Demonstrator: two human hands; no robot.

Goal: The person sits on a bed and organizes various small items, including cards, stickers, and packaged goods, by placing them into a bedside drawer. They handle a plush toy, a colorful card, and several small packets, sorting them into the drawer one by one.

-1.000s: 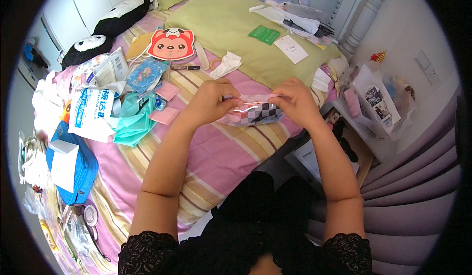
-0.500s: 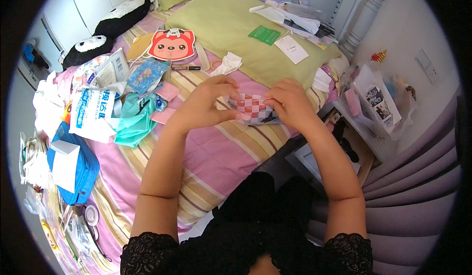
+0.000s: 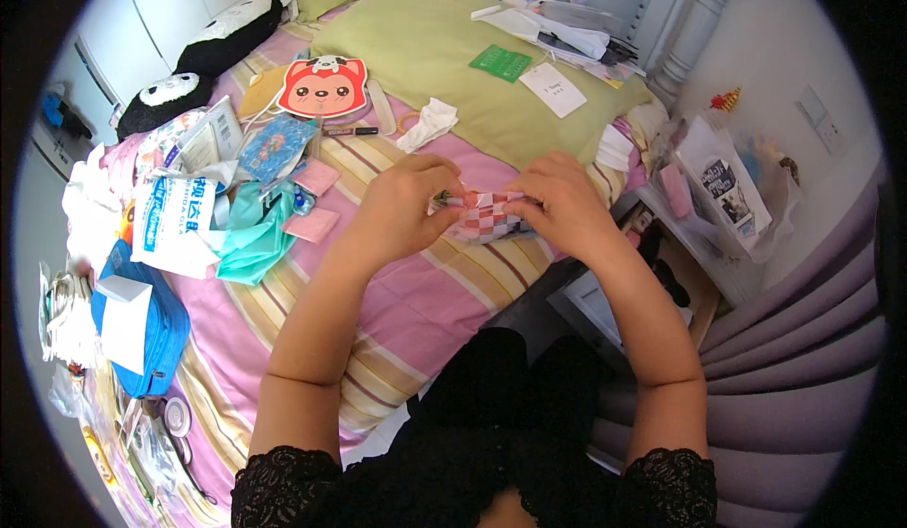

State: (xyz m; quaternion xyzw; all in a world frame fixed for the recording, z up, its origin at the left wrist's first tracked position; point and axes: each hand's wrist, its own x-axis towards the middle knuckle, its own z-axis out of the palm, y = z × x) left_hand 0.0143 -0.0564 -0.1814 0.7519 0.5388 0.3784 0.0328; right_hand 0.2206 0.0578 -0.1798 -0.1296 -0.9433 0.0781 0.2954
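Both hands meet over the bed's near edge. My left hand (image 3: 404,209) and my right hand (image 3: 558,205) pinch a small folded paper with a pink and white checked pattern (image 3: 487,217) between their fingertips, holding it just above the striped pink bedsheet (image 3: 416,301). The thumbs press on its top edge. Most of the paper's lower part shows between the hands; its ends are covered by fingers.
Two pink paper squares (image 3: 312,199) and teal cloth (image 3: 248,240) lie left of my hands. A red cartoon-face fan (image 3: 323,88), a white plastic bag (image 3: 175,226), a blue pouch (image 3: 142,325), panda plush toys (image 3: 203,60) and a green pillow (image 3: 444,65) crowd the bed. A cluttered side shelf (image 3: 718,197) stands right.
The checked paper was held stretched out between the hands, then turned flat; now it is folded smaller and the hands have drawn closer together.
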